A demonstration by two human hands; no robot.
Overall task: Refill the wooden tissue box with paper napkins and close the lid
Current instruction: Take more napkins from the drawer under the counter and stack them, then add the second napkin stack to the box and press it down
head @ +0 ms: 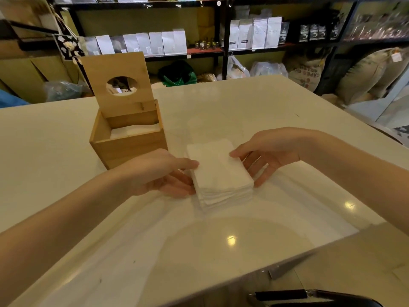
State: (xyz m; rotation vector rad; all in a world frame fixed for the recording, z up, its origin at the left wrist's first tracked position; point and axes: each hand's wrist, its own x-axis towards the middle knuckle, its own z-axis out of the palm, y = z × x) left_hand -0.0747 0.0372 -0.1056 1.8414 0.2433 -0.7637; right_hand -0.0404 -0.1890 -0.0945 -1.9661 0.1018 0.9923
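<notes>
Wooden tissue box point(128, 144): lid point(117, 84) upright, few napkins inside. Napkin stack point(218, 171) pinched between left hand point(159, 173) and right hand point(267, 151); loading, closing pending.

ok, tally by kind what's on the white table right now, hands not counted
Wooden tissue box, lid standing open: 1
Stack of white paper napkins, held between left hand and right hand: 1
Knife at the near edge: 1
Total: 3
</notes>
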